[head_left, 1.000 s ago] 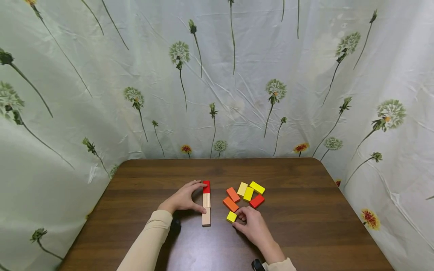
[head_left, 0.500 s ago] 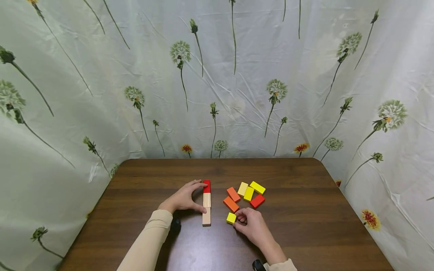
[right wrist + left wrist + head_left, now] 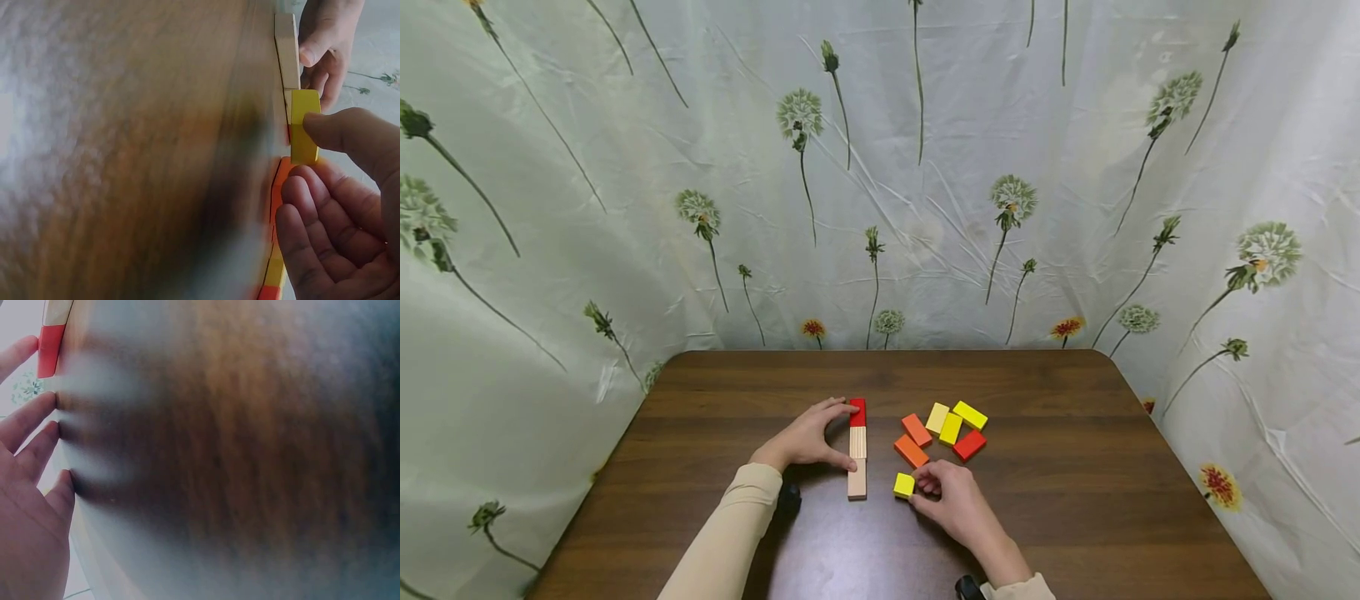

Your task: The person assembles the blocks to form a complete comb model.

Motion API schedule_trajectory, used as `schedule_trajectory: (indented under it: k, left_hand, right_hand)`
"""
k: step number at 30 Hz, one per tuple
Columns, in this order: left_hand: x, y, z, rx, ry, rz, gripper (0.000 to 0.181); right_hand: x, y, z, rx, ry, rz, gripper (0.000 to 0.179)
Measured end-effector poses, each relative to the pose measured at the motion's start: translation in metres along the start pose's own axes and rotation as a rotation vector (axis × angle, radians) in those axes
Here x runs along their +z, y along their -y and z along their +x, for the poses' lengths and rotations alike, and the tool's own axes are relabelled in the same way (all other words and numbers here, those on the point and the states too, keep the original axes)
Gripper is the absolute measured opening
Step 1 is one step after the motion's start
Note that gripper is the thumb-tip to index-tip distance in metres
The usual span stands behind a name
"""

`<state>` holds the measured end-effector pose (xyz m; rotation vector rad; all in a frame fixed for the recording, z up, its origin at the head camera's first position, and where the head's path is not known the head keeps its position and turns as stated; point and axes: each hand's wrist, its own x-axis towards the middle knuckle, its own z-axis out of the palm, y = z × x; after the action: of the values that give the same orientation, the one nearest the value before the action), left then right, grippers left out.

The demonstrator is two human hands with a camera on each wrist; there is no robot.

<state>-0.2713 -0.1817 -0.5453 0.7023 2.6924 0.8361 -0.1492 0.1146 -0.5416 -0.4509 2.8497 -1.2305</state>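
Observation:
My right hand pinches a yellow block between thumb and fingers. The right wrist view shows the thumb on its broad face, with the other fingers curled below. Left of it, a straight row lies on the table: a red block at the far end, a striped wood block in the middle and a plain wood block nearest me. My left hand spans this row with spread fingers, index fingertip at the red block and thumb at the plain one.
Beyond my right hand lies a loose group: two orange blocks, a pale block, two yellow blocks and a red block. A flowered curtain hangs behind the brown table.
The pinched yellow block has come away from the nearer orange block and shifted left, towards the row, with my right hand. My left hand stays where it was.

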Motion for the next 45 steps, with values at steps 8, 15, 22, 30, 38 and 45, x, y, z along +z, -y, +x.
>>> schedule_trajectory:
  k: [8,15,22,30,38,45]
  left_hand:
    - [-0.001,-0.001,0.0,-0.001,0.001,-0.001,0.1]
    - [-0.001,0.0,0.0,-0.009,0.001,0.005,0.101]
    - [0.0,0.0,0.001,-0.016,0.002,-0.006,0.1]
    - [-0.001,0.001,0.0,-0.013,-0.005,-0.014,0.1]
    - [-0.001,-0.002,0.0,-0.018,-0.003,-0.01,0.099]
    - [-0.001,-0.001,0.0,-0.019,-0.003,-0.015,0.099]
  right_hand:
    - [0.0,0.001,0.002,0.012,0.084,0.045,0.024]
    - [0.002,-0.003,0.005,-0.054,0.133,0.119,0.023]
    - [0.004,-0.006,0.008,-0.083,0.184,0.149,0.024]
    - [0.005,-0.004,0.015,-0.081,0.212,0.186,0.024]
    - [0.008,-0.001,0.019,-0.109,0.236,0.195,0.024]
    - [0.01,0.001,0.021,-0.102,0.253,0.205,0.024]
